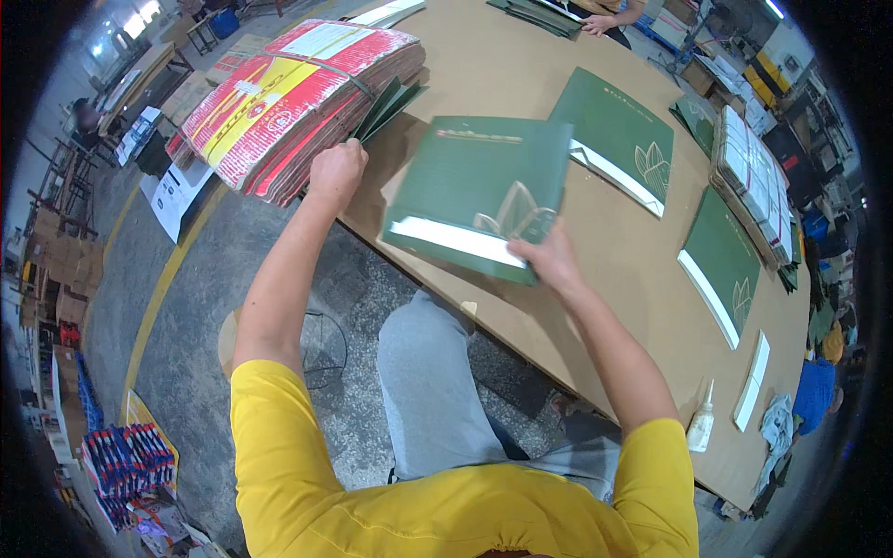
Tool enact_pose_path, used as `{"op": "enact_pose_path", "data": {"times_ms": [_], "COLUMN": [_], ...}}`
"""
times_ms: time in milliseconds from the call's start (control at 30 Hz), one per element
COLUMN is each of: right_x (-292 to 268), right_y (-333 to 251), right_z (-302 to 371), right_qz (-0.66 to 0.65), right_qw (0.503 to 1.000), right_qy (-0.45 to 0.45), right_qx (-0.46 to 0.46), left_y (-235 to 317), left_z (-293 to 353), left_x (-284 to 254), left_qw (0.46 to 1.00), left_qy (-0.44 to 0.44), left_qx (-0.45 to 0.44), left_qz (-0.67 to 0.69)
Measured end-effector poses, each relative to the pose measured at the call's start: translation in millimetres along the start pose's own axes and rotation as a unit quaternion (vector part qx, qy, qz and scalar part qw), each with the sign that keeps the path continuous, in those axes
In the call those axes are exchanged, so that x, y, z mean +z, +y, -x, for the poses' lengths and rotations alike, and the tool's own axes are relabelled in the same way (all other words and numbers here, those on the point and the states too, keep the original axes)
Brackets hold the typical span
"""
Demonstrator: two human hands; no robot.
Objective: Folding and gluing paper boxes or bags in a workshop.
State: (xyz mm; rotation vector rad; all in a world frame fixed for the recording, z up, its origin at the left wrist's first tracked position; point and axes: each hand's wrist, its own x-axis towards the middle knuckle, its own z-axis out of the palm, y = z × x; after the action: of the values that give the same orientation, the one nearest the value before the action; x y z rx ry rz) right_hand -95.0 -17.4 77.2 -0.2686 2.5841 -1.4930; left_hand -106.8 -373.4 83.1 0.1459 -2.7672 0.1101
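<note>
One green folder is held over the tabletop by the right hand, fingers closed on its lower corner; left hand, fingers curled, hold indeterminable, placed beside dark green folders.

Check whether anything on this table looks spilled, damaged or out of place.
The crumpled pale-blue cloth at the right edge of the brown tabletop looks stray near flat green card folders. The cord-tied, red and yellow layered stack on the left has whitish, scuffed-looking edges, suggesting wear. I see no spill.
</note>
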Motion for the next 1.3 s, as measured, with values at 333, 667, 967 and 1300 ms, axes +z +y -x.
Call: {"op": "enact_pose_path", "data": {"times_ms": [333,667,967,1300], "right_x": [201,-108,-313,-337], "right_y": [-79,116,223,174], "right_z": [-96,-58,56,65], "right_qz": [-0.028,0.182,0.436,0.181], "right_qw": [0.988,0.941,0.875,0.850], "right_qy": [0.025,0.286,0.178,0.480], "right_qx": [0.148,-0.010,0.113,-0.125], "left_y": [37,1,81,175], "left_z": [10,47,79,72], "left_x": [-2,8,-23,-65], "left_qw": [0.990,0.996,0.983,0.961], "left_qy": [-0.137,0.078,0.054,0.051], "left_qx": [-0.034,0.018,0.037,0.113], "left_qz": [0.007,0.047,0.170,0.248]}}
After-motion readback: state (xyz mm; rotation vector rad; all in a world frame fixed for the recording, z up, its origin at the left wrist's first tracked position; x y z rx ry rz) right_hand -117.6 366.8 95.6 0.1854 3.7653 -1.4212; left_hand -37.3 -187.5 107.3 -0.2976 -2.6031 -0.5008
